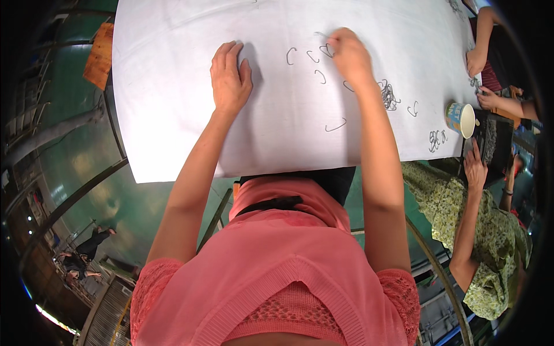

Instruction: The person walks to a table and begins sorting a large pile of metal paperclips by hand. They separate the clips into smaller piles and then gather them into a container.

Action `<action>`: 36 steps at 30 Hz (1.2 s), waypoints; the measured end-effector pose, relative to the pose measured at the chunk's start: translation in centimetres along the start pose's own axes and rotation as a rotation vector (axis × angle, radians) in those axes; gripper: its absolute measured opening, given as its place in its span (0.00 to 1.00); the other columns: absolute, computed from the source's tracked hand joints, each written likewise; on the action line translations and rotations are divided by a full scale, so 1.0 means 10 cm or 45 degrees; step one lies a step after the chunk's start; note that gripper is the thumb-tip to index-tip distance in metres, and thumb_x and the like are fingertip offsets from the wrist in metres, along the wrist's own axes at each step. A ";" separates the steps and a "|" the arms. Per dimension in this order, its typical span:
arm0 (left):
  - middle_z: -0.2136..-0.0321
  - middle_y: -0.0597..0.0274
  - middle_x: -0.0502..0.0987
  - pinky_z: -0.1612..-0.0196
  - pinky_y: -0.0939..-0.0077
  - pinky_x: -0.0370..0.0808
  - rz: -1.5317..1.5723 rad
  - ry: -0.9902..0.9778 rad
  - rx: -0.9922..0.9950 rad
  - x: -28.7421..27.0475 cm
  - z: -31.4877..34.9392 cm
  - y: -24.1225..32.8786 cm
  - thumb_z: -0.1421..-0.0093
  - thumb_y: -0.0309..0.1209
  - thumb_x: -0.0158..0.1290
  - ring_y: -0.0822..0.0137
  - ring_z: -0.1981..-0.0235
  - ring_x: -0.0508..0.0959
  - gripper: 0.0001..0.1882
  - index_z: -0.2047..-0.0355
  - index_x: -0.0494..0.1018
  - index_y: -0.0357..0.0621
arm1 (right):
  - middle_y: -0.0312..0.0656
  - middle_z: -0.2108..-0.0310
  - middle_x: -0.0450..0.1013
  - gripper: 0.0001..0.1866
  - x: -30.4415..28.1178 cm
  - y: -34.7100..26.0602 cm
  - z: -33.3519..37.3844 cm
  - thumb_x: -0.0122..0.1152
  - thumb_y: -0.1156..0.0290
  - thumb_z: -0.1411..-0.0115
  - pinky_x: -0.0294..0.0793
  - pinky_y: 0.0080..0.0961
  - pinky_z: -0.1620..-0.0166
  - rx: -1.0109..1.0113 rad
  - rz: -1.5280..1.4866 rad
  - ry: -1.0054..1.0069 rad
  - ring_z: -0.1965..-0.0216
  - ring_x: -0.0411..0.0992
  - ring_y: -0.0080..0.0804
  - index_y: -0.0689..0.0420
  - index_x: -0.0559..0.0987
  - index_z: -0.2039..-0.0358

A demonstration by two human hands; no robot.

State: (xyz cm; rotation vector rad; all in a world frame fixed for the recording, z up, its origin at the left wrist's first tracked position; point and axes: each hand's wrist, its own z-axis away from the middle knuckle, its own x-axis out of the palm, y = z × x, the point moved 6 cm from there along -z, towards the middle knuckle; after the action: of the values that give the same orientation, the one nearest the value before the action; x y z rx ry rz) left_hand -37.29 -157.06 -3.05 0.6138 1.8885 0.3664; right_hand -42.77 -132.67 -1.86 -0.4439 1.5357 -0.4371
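Observation:
My left hand (231, 78) lies palm down on the white table covering (173, 115), fingers stretched and thumb apart, with nothing in it. My right hand (351, 56) is farther right, its fingertips pinched together on a thin, dark curved wire hook (321, 35), slightly blurred. Another wire hook (326, 51) lies just below those fingertips. Between my hands several loose hooks are spread out, among them a C-shaped hook (291, 56) and a hook (320, 76) nearer me. A tangled pile of hooks (388, 96) sits to the right of my right forearm.
A paper cup (461, 120) lies tilted at the table's right edge, near a smaller cluster of hooks (437, 140). A co-worker in a patterned green top (490, 271) reaches toward the cup. Other people's hands (476, 60) rest at the far right edge. A wooden board (99, 56) stands left.

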 end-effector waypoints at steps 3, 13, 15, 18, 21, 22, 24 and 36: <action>0.48 0.51 0.66 0.43 0.60 0.60 0.038 0.023 0.007 0.08 -0.06 -0.10 0.44 0.25 0.49 0.52 0.44 0.64 0.20 0.50 0.66 0.38 | 0.43 0.66 0.76 0.09 -0.31 0.53 0.36 0.58 0.68 0.43 0.72 0.30 0.60 0.184 -0.378 0.178 0.64 0.74 0.36 0.59 0.76 0.65; 0.40 0.41 0.56 0.35 0.54 0.46 -0.228 -0.261 0.160 0.93 -1.20 -0.15 0.35 0.41 0.36 0.47 0.36 0.52 0.29 0.42 0.57 0.30 | 0.34 0.69 0.73 0.13 -1.09 1.29 1.88 0.61 0.67 0.43 0.67 0.17 0.65 0.645 -0.690 0.390 0.70 0.66 0.20 0.63 0.77 0.63; 0.39 0.40 0.55 0.35 0.55 0.46 -0.038 -0.449 0.279 0.99 -0.97 0.29 0.35 0.41 0.36 0.47 0.36 0.51 0.30 0.41 0.55 0.29 | 0.34 0.69 0.73 0.13 -1.08 1.33 2.05 0.61 0.67 0.43 0.67 0.17 0.64 0.695 -0.737 0.434 0.70 0.66 0.20 0.63 0.77 0.63; 0.46 0.48 0.67 0.38 0.62 0.56 0.431 -0.454 0.411 0.86 -0.54 0.81 0.36 0.37 0.41 0.53 0.40 0.61 0.20 0.47 0.67 0.40 | 0.34 0.70 0.73 0.11 -0.99 1.34 2.16 0.61 0.67 0.43 0.66 0.17 0.65 0.697 -0.752 0.456 0.70 0.66 0.19 0.60 0.78 0.63; 0.47 0.48 0.68 0.40 0.68 0.59 0.649 -0.344 0.047 0.51 -0.34 0.70 0.35 0.37 0.41 0.55 0.41 0.64 0.20 0.47 0.66 0.41 | 0.33 0.70 0.73 0.10 -0.96 1.27 2.15 0.60 0.69 0.43 0.66 0.16 0.64 0.662 -0.711 0.442 0.69 0.67 0.18 0.59 0.78 0.62; 0.47 0.48 0.68 0.41 0.69 0.60 0.636 -0.258 -0.075 0.38 -0.29 0.57 0.35 0.37 0.41 0.55 0.42 0.64 0.20 0.47 0.66 0.41 | 0.32 0.70 0.73 0.10 -0.99 1.27 2.16 0.60 0.70 0.43 0.67 0.16 0.63 0.667 -0.696 0.438 0.69 0.67 0.18 0.60 0.78 0.62; 0.46 0.47 0.67 0.41 0.70 0.59 0.543 -0.201 -0.282 0.16 -0.17 0.34 0.35 0.37 0.41 0.55 0.41 0.63 0.22 0.46 0.65 0.37 | 0.32 0.69 0.73 0.10 -1.05 1.30 2.18 0.60 0.72 0.42 0.67 0.15 0.61 0.673 -0.679 0.441 0.68 0.67 0.17 0.61 0.78 0.61; 0.36 0.39 0.43 0.36 0.47 0.36 -0.346 -0.551 0.238 0.66 0.22 0.76 0.46 0.58 0.51 0.47 0.33 0.39 0.52 0.38 0.44 0.26 | 0.37 0.66 0.74 0.10 -1.35 1.79 2.35 0.58 0.74 0.42 0.68 0.18 0.58 0.666 -0.735 0.657 0.64 0.70 0.22 0.62 0.77 0.61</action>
State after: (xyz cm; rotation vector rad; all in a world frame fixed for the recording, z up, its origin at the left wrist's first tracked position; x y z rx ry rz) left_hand -35.41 -147.09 -5.01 0.5020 1.5676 -0.1162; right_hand -19.31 -110.25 -0.23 -0.3686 1.6819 -1.4549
